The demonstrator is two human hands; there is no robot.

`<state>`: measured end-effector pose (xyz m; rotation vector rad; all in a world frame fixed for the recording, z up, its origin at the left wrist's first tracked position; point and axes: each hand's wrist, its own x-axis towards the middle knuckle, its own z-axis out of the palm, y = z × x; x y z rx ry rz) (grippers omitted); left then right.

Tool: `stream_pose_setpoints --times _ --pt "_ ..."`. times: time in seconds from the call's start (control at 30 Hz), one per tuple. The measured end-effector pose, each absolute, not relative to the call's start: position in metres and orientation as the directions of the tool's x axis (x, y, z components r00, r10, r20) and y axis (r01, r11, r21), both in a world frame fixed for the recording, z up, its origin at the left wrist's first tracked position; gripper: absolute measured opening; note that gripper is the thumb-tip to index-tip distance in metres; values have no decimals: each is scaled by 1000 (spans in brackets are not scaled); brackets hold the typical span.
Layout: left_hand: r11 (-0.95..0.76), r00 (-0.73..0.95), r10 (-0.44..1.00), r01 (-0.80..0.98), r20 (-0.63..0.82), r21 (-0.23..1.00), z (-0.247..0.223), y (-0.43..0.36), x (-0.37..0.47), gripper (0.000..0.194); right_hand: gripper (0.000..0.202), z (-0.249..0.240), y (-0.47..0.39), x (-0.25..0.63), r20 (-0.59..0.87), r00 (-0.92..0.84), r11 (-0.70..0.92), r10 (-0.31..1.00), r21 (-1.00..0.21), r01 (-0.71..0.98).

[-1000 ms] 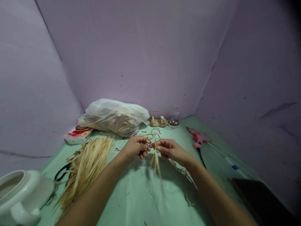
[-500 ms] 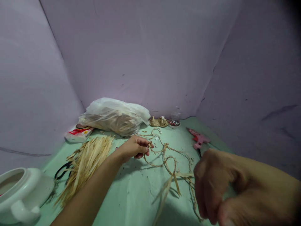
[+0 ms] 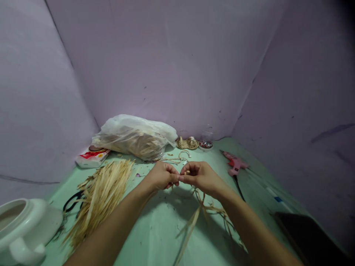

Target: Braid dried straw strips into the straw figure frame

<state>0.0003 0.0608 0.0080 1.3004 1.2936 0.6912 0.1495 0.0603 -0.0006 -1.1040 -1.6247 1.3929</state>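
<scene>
My left hand [image 3: 164, 176] and my right hand [image 3: 198, 176] meet over the middle of the green table, thumbs and fingertips pinched close together. Both hold the thin twisted straw cord, whose end is mostly hidden between the fingers. From under my right hand the cord [image 3: 222, 212] trails toward the near right, with loose flat strands [image 3: 191, 225] hanging from it. Another piece of cord [image 3: 174, 160] lies just behind the hands. Left of my left hand is a bundle of dry straw strips [image 3: 107, 192].
A plastic bag of straw [image 3: 135, 136], a red-and-white box [image 3: 93, 158], a woven piece [image 3: 187, 143] and a bead dish [image 3: 205, 145] stand behind. At right are a pink glue gun [image 3: 235, 163] and a dark flat object [image 3: 307, 236]. A white pot [image 3: 24, 229] and black-handled scissors [image 3: 72, 201] sit left.
My right hand has moved from the near right to the middle and now pinches at the cord beside my left hand. The dark flat object and a clear stick at right have become visible.
</scene>
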Motion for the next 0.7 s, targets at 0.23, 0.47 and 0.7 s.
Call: stream_pose_setpoints --times 0.23,0.47,0.7 --pt "188 253 922 368 -293 911 6 67 -13 4 17 4 71 167 -72 -227 -74 971 -997 2" --pt "232 198 931 329 -307 915 6 78 -26 9 17 -8 82 182 -66 -175 -21 982 -969 247" --pt "214 100 966 214 -240 953 3 86 -32 16 19 -8 85 194 22 -112 98 993 -679 728"
